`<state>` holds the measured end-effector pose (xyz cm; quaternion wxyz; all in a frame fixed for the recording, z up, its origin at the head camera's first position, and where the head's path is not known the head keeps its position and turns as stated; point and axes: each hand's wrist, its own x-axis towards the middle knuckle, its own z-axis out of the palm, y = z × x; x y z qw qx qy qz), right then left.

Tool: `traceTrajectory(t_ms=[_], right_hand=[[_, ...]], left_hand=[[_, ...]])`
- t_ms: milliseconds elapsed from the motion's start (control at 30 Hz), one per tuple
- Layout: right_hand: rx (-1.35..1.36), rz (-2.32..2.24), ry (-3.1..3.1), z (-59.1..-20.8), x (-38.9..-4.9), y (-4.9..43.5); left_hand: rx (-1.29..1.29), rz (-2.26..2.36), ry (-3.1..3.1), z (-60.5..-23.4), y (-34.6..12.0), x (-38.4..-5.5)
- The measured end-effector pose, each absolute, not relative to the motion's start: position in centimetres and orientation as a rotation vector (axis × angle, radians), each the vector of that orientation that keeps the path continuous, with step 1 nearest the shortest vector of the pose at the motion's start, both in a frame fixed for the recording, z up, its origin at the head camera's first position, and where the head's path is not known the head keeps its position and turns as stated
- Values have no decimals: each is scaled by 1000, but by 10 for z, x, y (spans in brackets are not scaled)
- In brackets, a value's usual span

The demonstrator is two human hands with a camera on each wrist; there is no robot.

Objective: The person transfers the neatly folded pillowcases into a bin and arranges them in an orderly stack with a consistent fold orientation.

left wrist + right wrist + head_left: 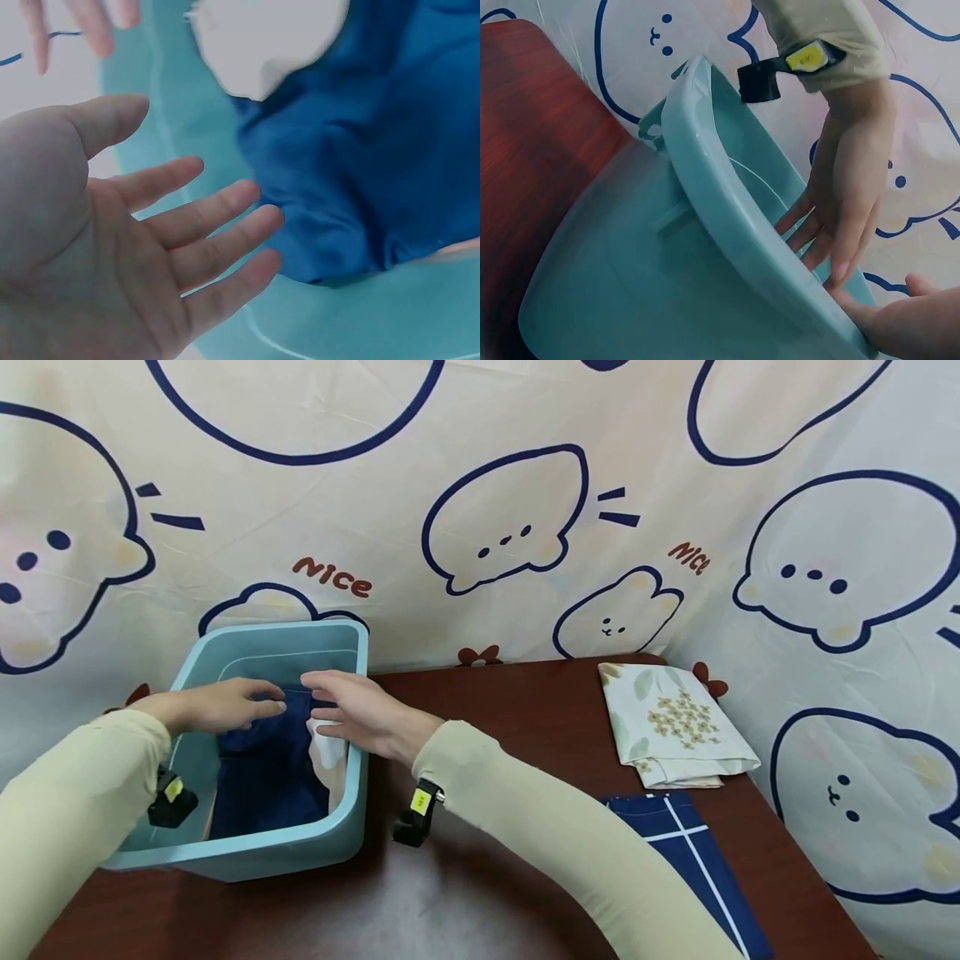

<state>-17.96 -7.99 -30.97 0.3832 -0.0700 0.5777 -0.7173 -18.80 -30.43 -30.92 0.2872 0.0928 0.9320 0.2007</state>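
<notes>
A light blue plastic bin (356, 827) stands at the left of the table. Dark blue cloth (270, 777) lies inside it, with a white and beige cloth (327, 756) along its right side. My left hand (225, 703) is over the bin's left part, fingers extended and nothing held. From the right, my right hand (367, 714) reaches over the bin's rim with its fingers spread and its palm bare. In the left wrist view the left hand (172, 232) shows an empty palm above the dark blue cloth (352, 165).
At the back right of the brown table (495, 718) lies a folded white cloth with a floral print (675, 718). Nearer, a folded navy cloth with white lines (690, 852) is partly covered by the right sleeve. A patterned curtain (510, 518) hangs behind the table.
</notes>
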Motion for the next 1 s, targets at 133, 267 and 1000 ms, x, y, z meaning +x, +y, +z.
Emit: traceTrajectory(t_ms=[133,267,1000], right_hand=[[-200,-1868,1488,-309,-179,-73],[-243,-1903,1521,-312,-179,-68],[-384,-1943,1705,-322,-167,-38]], left_hand=[[274,588,2603,-301,-308,-184],[290,633,2687,-299,-305,-177],[176,863,2994,-299,-273,-144]])
